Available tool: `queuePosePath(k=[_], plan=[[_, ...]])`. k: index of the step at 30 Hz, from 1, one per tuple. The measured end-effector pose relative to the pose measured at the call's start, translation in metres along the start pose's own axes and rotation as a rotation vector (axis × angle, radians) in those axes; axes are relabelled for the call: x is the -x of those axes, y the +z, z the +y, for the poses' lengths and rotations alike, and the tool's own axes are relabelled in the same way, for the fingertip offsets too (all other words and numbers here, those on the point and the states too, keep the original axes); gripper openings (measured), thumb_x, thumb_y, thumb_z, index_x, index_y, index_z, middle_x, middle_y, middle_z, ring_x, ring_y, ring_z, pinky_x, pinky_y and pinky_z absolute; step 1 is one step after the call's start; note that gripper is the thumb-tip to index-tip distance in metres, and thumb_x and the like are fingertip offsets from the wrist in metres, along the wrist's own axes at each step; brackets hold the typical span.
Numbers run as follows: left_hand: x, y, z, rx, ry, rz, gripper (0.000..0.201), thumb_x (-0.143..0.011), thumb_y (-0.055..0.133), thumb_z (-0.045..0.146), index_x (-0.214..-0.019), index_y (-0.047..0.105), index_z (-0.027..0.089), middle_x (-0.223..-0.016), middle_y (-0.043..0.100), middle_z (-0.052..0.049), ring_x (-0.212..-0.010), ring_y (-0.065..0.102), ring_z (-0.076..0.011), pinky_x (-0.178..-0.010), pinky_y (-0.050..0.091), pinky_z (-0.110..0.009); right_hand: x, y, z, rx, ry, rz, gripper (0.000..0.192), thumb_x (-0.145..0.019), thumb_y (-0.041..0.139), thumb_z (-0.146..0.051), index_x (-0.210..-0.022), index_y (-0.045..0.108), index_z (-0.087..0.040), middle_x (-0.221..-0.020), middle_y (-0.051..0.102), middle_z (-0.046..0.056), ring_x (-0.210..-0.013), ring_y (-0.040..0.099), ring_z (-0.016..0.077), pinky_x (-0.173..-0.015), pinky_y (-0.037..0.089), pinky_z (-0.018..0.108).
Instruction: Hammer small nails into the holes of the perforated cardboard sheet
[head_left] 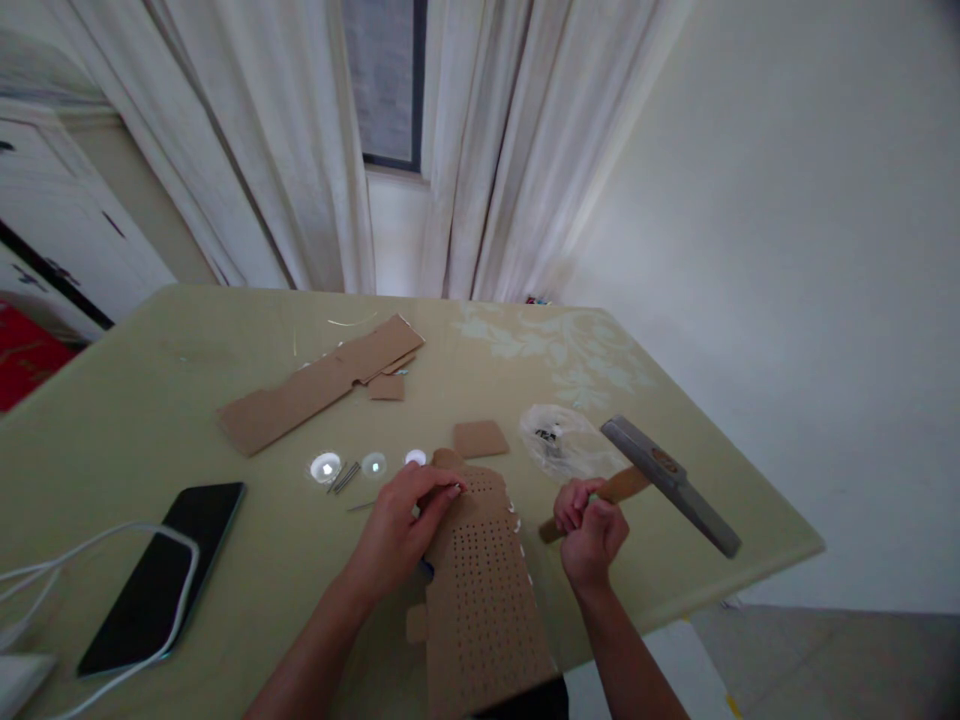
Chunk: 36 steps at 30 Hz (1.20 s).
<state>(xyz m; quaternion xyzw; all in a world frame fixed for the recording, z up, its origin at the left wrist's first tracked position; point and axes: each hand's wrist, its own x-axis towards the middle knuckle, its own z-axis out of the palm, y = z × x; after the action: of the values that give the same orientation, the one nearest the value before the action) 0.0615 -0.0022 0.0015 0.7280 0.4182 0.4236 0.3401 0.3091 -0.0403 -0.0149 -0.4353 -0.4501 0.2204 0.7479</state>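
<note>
My right hand [592, 530] is wrapped round the wooden handle of a hammer [667, 480], held above the table at the right, its grey metal head pointing away from the cardboard. Rows of small holes cover a brown cardboard piece [484, 580] in front of me. At its far left edge my left hand [409, 510] pinches with thumb and forefinger; a tiny pale bit shows at the fingertips, too small to name. Left of that hand lie several thin metal rods [345, 478] and small clear round discs [373, 465].
A long cardboard strip [322, 385] lies at the back left, a small cardboard square [480, 438] nearer the middle. A clear plastic bag [566, 440] with small dark parts is behind the hammer. On the left, a phone [165, 580] lies under a white cable [191, 560].
</note>
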Motion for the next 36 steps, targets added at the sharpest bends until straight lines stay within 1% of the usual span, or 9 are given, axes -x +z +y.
queuePosePath(k=[9,13,17,20,22,25,30,33,36], plan=[[0.0,0.0,-0.001,-0.064,0.053,-0.02,0.019,-0.107,0.06,0.033,-0.103,0.078,0.028,-0.094,0.081,-0.002,-0.082,0.068,-0.0216,-0.1,0.051,-0.044,0.0,0.001,0.002,0.026,0.025,-0.013,0.052,-0.101,0.062,-0.067,-0.075,0.052,-0.024,-0.055,0.034,-0.009,-0.043,0.03,0.0099,-0.04,0.027,0.02],[0.0,0.002,-0.001,-0.091,0.112,-0.026,0.015,-0.106,0.062,0.03,-0.105,0.077,0.027,-0.098,0.083,-0.002,-0.089,0.072,-0.0235,-0.099,0.051,-0.044,0.0,0.001,-0.005,0.043,0.093,-0.073,0.058,-0.098,0.061,-0.075,-0.072,0.049,-0.024,-0.054,0.033,-0.01,-0.044,0.029,0.0094,-0.04,0.027,0.02],[0.0,0.003,-0.003,-0.122,0.131,-0.023,0.012,-0.105,0.065,0.028,-0.107,0.077,0.028,-0.101,0.083,-0.002,-0.092,0.073,-0.0244,-0.097,0.052,-0.044,-0.001,-0.01,-0.029,0.094,0.286,-0.241,0.055,-0.103,0.062,-0.064,-0.069,0.052,-0.023,-0.053,0.034,-0.009,-0.04,0.025,0.008,-0.034,0.021,0.02],[0.0,0.003,-0.004,-0.147,0.148,-0.02,0.013,-0.105,0.065,0.029,-0.107,0.077,0.027,-0.101,0.084,-0.002,-0.091,0.074,-0.0242,-0.098,0.052,-0.045,-0.007,-0.024,-0.052,0.303,0.574,-0.487,0.049,-0.107,0.059,-0.057,-0.072,0.055,-0.023,-0.056,0.038,-0.008,-0.043,0.027,0.0088,-0.035,0.022,0.02],[0.0,0.002,-0.003,-0.16,0.161,-0.017,0.014,-0.106,0.064,0.029,-0.109,0.077,0.027,-0.102,0.084,-0.003,-0.091,0.073,-0.0241,-0.097,0.052,-0.044,-0.015,-0.031,-0.067,0.448,0.527,-0.674,0.051,-0.107,0.057,-0.058,-0.07,0.057,-0.022,-0.058,0.046,-0.004,-0.047,0.038,0.0116,-0.039,0.028,0.022],[0.001,0.002,-0.002,-0.174,0.17,-0.016,0.014,-0.106,0.063,0.028,-0.11,0.077,0.025,-0.103,0.083,-0.003,-0.092,0.072,-0.0241,-0.092,0.053,-0.041,-0.026,-0.031,-0.092,0.647,0.412,-0.862,0.053,-0.11,0.052,-0.055,-0.068,0.058,-0.023,-0.058,0.054,-0.002,-0.052,0.049,0.0151,-0.049,0.036,0.026],[0.001,0.003,0.0,-0.192,0.179,-0.009,0.012,-0.106,0.064,0.024,-0.107,0.076,0.024,-0.098,0.081,-0.002,-0.089,0.07,-0.0236,-0.089,0.052,-0.039,-0.038,-0.008,-0.13,0.99,0.429,-0.978,0.047,-0.113,0.043,-0.053,-0.082,0.061,-0.024,-0.077,0.065,0.002,-0.077,0.062,0.0213,-0.07,0.044,0.032],[0.001,0.003,0.0,-0.193,0.188,-0.004,0.011,-0.105,0.064,0.022,-0.107,0.075,0.024,-0.096,0.08,-0.002,-0.088,0.068,-0.0232,-0.085,0.052,-0.037,-0.042,0.004,-0.135,1.102,0.444,-1.073,0.046,-0.114,0.038,-0.052,-0.083,0.058,-0.024,-0.078,0.064,0.002,-0.079,0.061,0.0227,-0.074,0.041,0.035],[0.001,0.004,-0.002,-0.187,0.192,-0.002,0.011,-0.105,0.065,0.021,-0.107,0.076,0.024,-0.097,0.081,-0.001,-0.088,0.069,-0.0226,-0.085,0.052,-0.037,-0.047,0.007,-0.134,1.126,0.423,-1.089,0.049,-0.114,0.034,-0.054,-0.082,0.055,-0.024,-0.078,0.063,0.002,-0.079,0.06,0.0231,-0.073,0.038,0.035]])
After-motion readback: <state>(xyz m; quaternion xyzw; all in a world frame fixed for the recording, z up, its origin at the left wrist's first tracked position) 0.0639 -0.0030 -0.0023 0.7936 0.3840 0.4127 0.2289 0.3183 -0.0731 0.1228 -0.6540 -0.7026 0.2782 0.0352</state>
